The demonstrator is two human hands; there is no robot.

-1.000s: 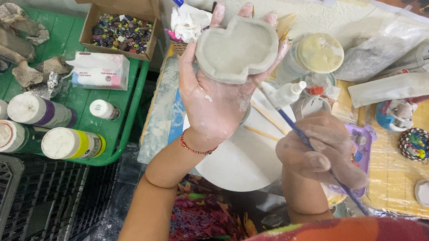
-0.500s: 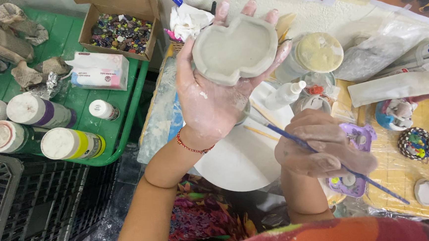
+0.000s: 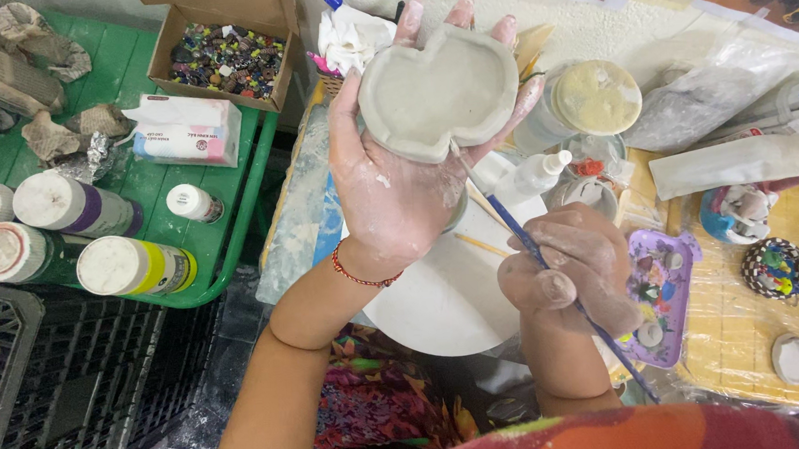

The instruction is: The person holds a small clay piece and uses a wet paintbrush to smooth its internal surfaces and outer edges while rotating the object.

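Now L hand (image 3: pixel 396 174) palm-up, clay dish (image 3: pixel 438 93)

Just one head cam here, it looked straight down, pretty close over both hands, tabletop (image 3: pixel 757 323) right, green tray (image 3: pixel 235 253) left.

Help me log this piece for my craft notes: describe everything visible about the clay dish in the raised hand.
The clay dish is pale grey, matte and unpainted, a shallow lobed tray with a raised rim and smooth hollow. It faces the camera, resting on the palm and fingers of the left hand, whose fingertips show above its far edge. The tip of the blue-handled brush, held in the right hand, meets its lower edge.
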